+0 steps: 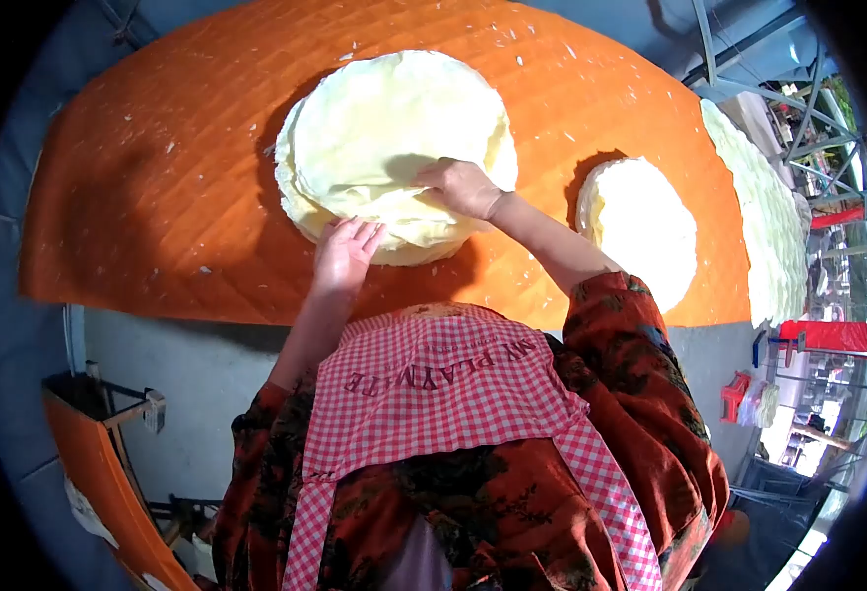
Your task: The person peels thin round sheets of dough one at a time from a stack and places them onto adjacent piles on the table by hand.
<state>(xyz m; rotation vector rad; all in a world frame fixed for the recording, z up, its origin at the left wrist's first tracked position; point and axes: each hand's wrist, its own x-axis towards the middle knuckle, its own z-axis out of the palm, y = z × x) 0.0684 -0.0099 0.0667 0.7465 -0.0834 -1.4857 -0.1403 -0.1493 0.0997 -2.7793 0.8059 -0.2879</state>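
Note:
A tall stack of thin, round, pale-yellow sheets (384, 118) lies on the orange cloth. They look like dried dough or bean-curd sheets; the exact kind is unclear. My right hand (461, 189) reaches over the stack's near right part, its fingers closed on the folded edge of the top sheet (399, 202). That near edge is wrinkled and partly lifted. At the stack's near left rim is my left hand (347, 254), palm turned up and fingers stretched out, the tips touching or just beside the sheet's edge. Part of the right fingertips is hidden.
The orange quilted cloth (177, 197) covers the table and carries scattered pale flakes. To the right stands a smaller pile of round sheets (640, 222). More pale sheets (759, 207) lie beyond the table's right edge. A red stool (735, 397) stands on the floor at right.

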